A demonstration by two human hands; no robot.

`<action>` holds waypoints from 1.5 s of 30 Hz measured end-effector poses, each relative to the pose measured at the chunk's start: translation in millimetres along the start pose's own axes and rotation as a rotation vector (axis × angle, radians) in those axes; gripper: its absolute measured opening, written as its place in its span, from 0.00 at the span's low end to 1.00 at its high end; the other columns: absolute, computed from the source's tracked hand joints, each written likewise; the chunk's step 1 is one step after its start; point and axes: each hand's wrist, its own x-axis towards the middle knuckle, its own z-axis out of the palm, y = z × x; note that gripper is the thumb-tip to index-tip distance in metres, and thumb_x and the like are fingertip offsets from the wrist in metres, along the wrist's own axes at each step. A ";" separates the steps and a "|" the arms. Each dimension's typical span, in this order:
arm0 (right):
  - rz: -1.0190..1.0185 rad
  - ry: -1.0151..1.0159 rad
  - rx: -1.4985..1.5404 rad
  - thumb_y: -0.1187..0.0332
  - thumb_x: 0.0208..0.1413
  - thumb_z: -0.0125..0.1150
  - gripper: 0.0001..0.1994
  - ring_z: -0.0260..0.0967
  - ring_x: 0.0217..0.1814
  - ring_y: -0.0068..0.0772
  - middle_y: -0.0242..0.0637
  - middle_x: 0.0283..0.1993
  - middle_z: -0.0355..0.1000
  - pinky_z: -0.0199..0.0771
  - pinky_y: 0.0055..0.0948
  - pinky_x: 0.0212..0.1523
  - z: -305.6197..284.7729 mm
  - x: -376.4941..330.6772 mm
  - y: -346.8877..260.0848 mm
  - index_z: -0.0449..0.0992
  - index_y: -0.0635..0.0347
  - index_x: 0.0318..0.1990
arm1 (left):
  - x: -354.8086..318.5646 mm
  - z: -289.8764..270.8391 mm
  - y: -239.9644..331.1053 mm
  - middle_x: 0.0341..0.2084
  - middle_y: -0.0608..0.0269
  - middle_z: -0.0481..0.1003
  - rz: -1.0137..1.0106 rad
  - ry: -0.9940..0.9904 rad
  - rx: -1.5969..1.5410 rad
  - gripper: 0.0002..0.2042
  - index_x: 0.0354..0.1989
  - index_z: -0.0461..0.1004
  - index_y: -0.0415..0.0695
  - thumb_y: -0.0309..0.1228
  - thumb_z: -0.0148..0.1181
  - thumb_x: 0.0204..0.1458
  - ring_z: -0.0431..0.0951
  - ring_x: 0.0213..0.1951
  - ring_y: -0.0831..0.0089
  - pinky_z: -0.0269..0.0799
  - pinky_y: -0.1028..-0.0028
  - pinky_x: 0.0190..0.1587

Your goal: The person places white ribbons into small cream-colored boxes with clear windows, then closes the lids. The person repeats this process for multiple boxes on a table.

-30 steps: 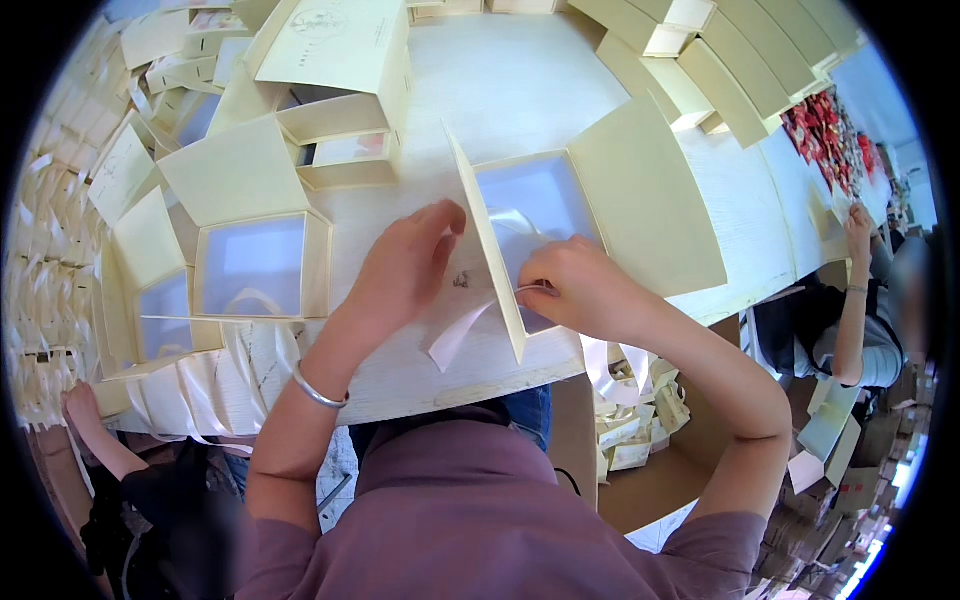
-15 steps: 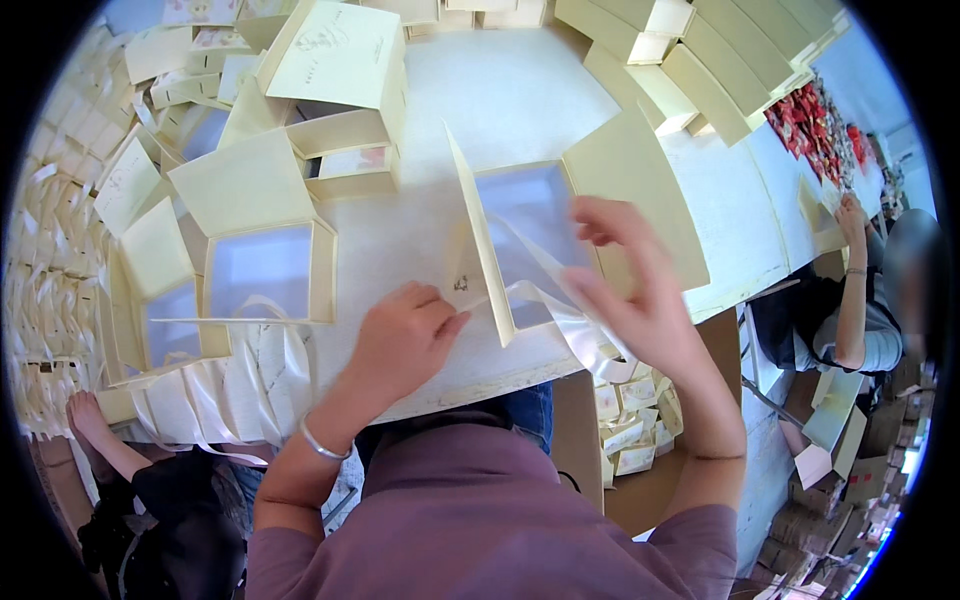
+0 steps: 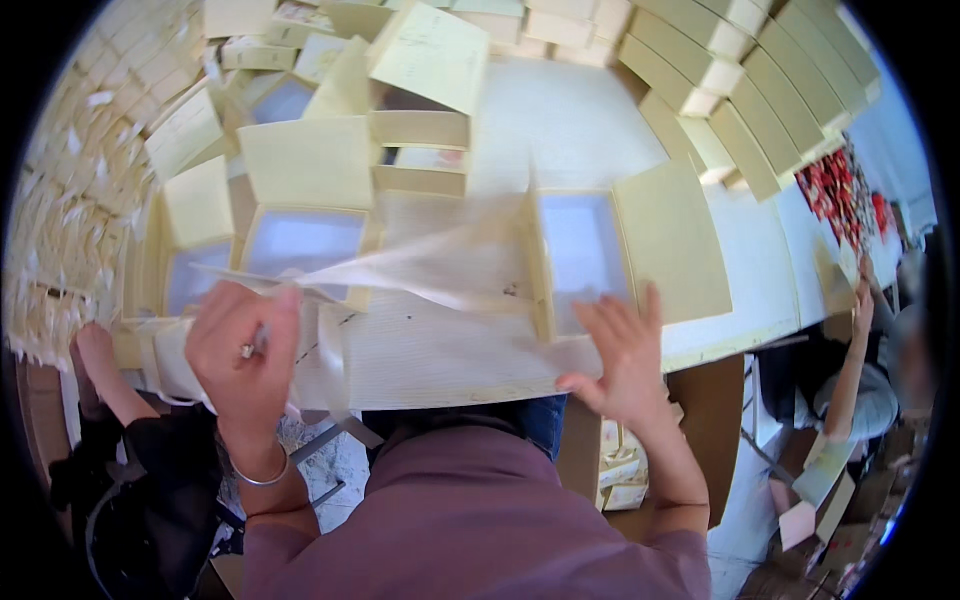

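Note:
My left hand (image 3: 240, 350) is closed on a pale cream ribbon (image 3: 420, 272), in front of an open cream box on the left (image 3: 374, 235). Smeared by motion, the ribbon stretches rightward to the side of another open cream box (image 3: 542, 285). That box has a pale bluish inside, and its broad lid flap (image 3: 675, 245) lies folded out to the right. With fingers spread, my right hand (image 3: 625, 365) is at the near edge of this box and holds nothing; whether it touches the box cannot be made out.
Several open boxes crowd the left of the table (image 3: 440, 370), with a stacked pair (image 3: 420, 125) behind. More boxes (image 3: 700, 60) are piled far right. Below the table edge stands a carton (image 3: 705, 420) of small packages. Co-workers' hands show at left (image 3: 95, 350) and right (image 3: 862, 290).
My left hand has swung left, drawing the ribbon out across the table. My right hand has let go of the ribbon and dropped toward the box's near edge. The view has shifted.

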 end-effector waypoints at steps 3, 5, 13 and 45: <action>-0.002 0.050 -0.003 0.61 0.38 0.61 0.18 0.62 0.25 0.35 0.35 0.21 0.62 0.46 0.51 0.58 25.4 -2.3 -9.2 0.72 0.66 0.35 | -17.5 -17.3 -11.3 0.08 0.63 0.57 -0.083 -0.137 -0.278 0.12 0.10 0.61 0.38 0.17 0.59 0.33 0.56 0.13 0.71 0.46 0.74 0.17; -0.096 0.011 0.097 0.64 0.38 0.59 0.16 0.61 0.25 0.35 0.35 0.21 0.62 0.50 0.49 0.56 29.3 -3.8 -5.6 0.72 0.66 0.35 | -34.3 -29.6 -22.4 0.08 0.64 0.57 -0.157 -0.199 -0.418 0.12 0.08 0.60 0.38 0.18 0.59 0.32 0.55 0.12 0.72 0.44 0.75 0.16; -0.600 -0.005 0.252 0.66 0.38 0.53 0.15 0.65 0.37 0.39 0.41 0.29 0.65 0.58 0.43 0.52 42.7 -2.2 -1.3 0.71 0.66 0.34 | -120.5 -67.0 -76.8 0.05 0.70 0.54 -0.640 -0.310 -0.728 0.19 0.05 0.52 0.41 0.24 0.57 0.37 0.52 0.11 0.81 0.43 0.78 0.16; 0.338 0.613 -0.148 0.36 0.32 0.59 0.45 0.45 0.61 0.56 0.58 0.59 0.44 0.57 0.45 0.54 -0.2 397.8 194.0 0.55 0.55 0.57 | -42.5 129.1 2.3 0.11 0.65 0.68 0.242 -0.280 -0.805 0.05 0.18 0.69 0.42 0.23 0.61 0.34 0.68 0.15 0.71 0.62 0.74 0.17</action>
